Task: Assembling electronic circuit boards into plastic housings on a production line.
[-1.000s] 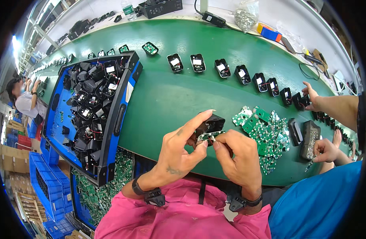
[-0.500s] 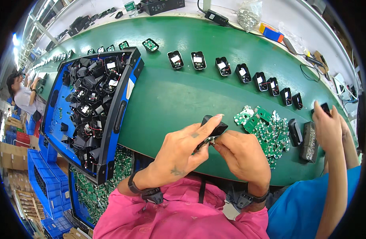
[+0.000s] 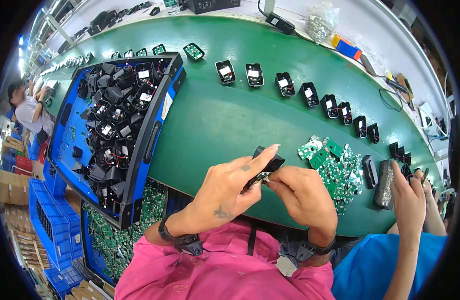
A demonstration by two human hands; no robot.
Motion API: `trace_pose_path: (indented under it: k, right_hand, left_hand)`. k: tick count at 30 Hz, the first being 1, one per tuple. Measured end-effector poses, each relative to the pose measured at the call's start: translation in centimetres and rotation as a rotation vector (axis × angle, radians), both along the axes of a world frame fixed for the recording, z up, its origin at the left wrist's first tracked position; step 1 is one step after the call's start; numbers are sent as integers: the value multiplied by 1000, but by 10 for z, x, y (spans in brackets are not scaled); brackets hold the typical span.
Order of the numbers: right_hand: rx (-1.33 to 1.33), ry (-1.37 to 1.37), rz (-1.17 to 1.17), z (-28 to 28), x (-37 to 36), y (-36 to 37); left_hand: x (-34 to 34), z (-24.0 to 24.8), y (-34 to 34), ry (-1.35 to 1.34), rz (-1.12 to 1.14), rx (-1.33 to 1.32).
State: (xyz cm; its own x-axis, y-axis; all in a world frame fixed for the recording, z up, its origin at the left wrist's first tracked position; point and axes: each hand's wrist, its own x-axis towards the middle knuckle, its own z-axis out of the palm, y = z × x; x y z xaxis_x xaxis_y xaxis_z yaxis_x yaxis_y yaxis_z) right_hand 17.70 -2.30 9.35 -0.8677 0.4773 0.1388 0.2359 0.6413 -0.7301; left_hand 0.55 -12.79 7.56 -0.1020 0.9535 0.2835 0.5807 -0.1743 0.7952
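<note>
My left hand [image 3: 222, 186] is closed around a small black plastic housing [image 3: 274, 163], its thumb and fingers along the sides. At the housing's lower edge, a bit of circuit board with bright metal parts [image 3: 262, 176] shows between my hands. My right hand [image 3: 305, 192] pinches right beside that bit; whatever its fingertips grip is hidden by the fingers. To the right of my hands lies a loose pile of green circuit boards [image 3: 335, 172].
At left stands a blue tray [image 3: 149, 145] of black housings, above a box of green boards [image 3: 150, 210]. Open housings [image 3: 255, 75] line the far side. A black cover [image 3: 370, 171] and a box of small metal parts [image 3: 386, 185] lie near a co-worker's hand [image 3: 409, 200].
The view has shifted slightly. My hands keep nearly the same hold on the housing. The co-worker's hands have moved down and nearer, revealing more black housings at the right.
</note>
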Motion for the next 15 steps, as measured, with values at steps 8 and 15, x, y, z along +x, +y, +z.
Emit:
trace_pose_path:
  k: [8,15]
  right_hand:
    - [-146,-7,-51,5,-9,-2]
    - [-138,42,-123,-3,-13,-5]
  left_hand:
    - [-1,-2,-3,4,35,29]
    - [5,-11,1,74,120,76]
